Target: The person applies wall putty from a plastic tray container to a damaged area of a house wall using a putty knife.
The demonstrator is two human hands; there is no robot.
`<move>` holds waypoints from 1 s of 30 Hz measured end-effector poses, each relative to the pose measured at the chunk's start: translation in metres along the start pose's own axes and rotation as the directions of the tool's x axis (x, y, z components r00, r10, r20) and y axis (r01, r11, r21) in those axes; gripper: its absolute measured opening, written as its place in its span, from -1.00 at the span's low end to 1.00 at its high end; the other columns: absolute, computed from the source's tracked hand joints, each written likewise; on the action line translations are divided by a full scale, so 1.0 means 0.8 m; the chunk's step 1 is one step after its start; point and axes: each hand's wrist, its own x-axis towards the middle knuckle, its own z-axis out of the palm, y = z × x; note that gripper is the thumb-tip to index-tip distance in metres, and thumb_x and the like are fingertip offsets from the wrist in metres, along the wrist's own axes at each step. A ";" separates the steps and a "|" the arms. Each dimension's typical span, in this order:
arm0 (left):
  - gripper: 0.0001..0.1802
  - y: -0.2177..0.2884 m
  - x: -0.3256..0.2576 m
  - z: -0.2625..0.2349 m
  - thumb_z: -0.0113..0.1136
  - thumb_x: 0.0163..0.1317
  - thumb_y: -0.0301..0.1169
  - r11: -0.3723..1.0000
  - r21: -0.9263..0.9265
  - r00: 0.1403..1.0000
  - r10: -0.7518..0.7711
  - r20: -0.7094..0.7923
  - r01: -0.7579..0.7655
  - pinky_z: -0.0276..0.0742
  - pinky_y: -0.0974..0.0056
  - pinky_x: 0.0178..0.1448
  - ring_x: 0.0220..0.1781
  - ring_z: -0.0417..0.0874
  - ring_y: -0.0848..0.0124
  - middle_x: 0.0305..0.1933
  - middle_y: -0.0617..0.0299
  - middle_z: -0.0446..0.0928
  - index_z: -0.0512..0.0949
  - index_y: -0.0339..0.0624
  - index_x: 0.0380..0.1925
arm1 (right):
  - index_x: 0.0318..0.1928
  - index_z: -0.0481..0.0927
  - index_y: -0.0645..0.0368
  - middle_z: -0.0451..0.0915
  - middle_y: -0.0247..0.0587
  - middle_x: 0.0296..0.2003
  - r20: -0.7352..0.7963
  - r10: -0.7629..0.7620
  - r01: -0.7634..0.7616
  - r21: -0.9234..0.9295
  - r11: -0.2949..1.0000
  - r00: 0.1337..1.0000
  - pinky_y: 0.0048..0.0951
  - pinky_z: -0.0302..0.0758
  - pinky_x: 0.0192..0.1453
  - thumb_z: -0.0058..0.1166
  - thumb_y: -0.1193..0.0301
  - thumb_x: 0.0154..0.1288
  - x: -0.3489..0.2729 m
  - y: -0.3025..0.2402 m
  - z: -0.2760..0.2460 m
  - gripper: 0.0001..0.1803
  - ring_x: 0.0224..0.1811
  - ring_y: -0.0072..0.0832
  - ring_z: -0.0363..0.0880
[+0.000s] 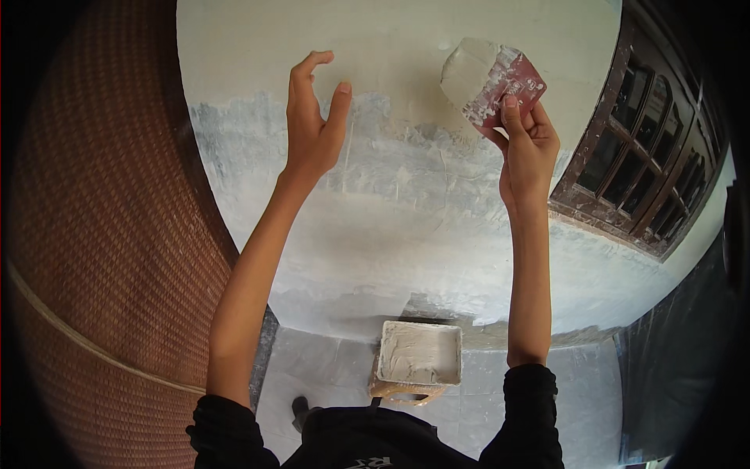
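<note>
My right hand (530,156) grips a dark red, flat putty spreader (519,82), thumb on its face and fingers behind. A thick layer of pale putty covers the spreader's left part, with smears over the red. Raised at the left, my left hand (314,129) holds nothing; thumb and curled forefinger stand apart. Both hands are in front of a wall (391,227) with cream putty above and patchy grey-white below. Whether the left hand touches the wall, I cannot tell. Below, a rectangular tray (461,356) of pale putty rests on a tan plastic support (402,391).
A woven brown mat or panel (101,195) with a pale cord (86,336) fills the left side. On the right is a dark wooden window frame (617,207) with glass panes. Grey floor (312,367) lies below, with a dark shoe (300,408) on it.
</note>
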 end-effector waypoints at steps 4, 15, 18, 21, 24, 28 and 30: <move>-0.56 -0.054 -0.008 -0.001 -0.01 0.36 -0.28 0.999 -0.030 0.998 -0.027 0.053 0.029 0.11 0.00 0.42 0.44 0.17 0.06 0.21 0.06 0.31 0.25 -0.19 0.17 | -0.08 0.57 0.30 0.66 -0.33 -0.31 -0.032 -0.087 0.085 -0.068 0.994 0.996 -0.51 0.60 -0.15 0.09 0.39 0.38 -0.001 0.026 0.023 -0.77 -0.34 -0.68 0.56; -0.59 -0.146 -0.049 0.032 0.05 0.28 -0.37 0.994 0.025 0.991 0.106 0.082 -0.108 0.14 -0.03 0.37 0.43 0.19 0.01 0.18 0.06 0.37 0.31 -0.18 0.12 | -0.01 0.58 0.35 0.66 -0.31 -0.34 -0.064 -0.283 0.205 -0.539 0.817 0.957 -0.65 0.43 -0.23 0.05 0.43 0.39 -0.005 0.092 0.021 -0.73 -0.34 -0.72 0.48; -0.59 -0.157 -0.057 0.047 0.05 0.26 -0.37 0.984 0.110 0.990 0.139 0.024 -0.141 0.13 -0.06 0.34 0.44 0.18 0.00 0.19 0.07 0.35 0.31 -0.17 0.11 | -0.03 0.62 0.25 0.68 -0.14 -0.34 0.079 -0.378 0.320 -0.705 0.633 0.922 -0.60 0.47 -0.29 0.02 0.55 0.34 -0.017 0.104 0.036 -0.77 -0.41 -0.61 0.56; -0.59 -0.170 -0.060 0.055 0.05 0.24 -0.38 0.965 0.194 0.981 0.188 -0.046 -0.176 0.11 -0.07 0.32 0.43 0.17 -0.02 0.21 0.07 0.32 0.32 -0.16 0.10 | -0.01 0.62 0.18 0.68 -0.07 -0.19 0.274 -0.467 0.508 -0.697 0.506 0.841 -0.49 0.56 -0.19 0.01 0.69 0.24 -0.020 0.129 0.045 -0.67 -0.26 -0.32 0.69; -0.60 -0.179 -0.054 0.062 0.04 0.24 -0.40 0.942 0.264 0.963 0.244 -0.115 -0.207 0.08 -0.07 0.32 0.42 0.17 -0.04 0.22 0.05 0.30 0.32 -0.17 0.09 | 0.00 0.60 0.19 0.63 -0.06 -0.06 0.377 -0.504 0.599 -0.688 0.409 0.777 -0.30 0.57 0.04 0.05 0.77 0.02 -0.022 0.154 0.051 -0.53 0.00 -0.21 0.63; -0.60 -0.192 -0.042 0.058 0.02 0.24 -0.43 0.910 0.338 0.930 0.316 -0.188 -0.240 0.08 -0.08 0.32 0.42 0.17 -0.05 0.23 0.05 0.29 0.31 -0.17 0.09 | 0.02 0.61 0.13 0.61 -0.11 0.00 0.522 -0.542 0.711 -0.667 0.222 0.659 -0.12 0.49 0.21 0.05 0.73 -0.05 -0.024 0.181 0.073 -0.47 0.10 -0.22 0.57; -0.61 -0.197 -0.042 0.057 0.01 0.24 -0.44 0.904 0.354 0.930 0.320 -0.183 -0.241 0.08 -0.08 0.32 0.41 0.17 -0.05 0.23 0.05 0.28 0.31 -0.16 0.09 | 0.04 0.62 0.06 0.61 -0.15 0.01 0.547 -0.585 0.732 -0.669 0.125 0.599 -0.12 0.49 0.20 0.12 0.59 0.09 -0.023 0.194 0.081 -0.56 0.10 -0.25 0.58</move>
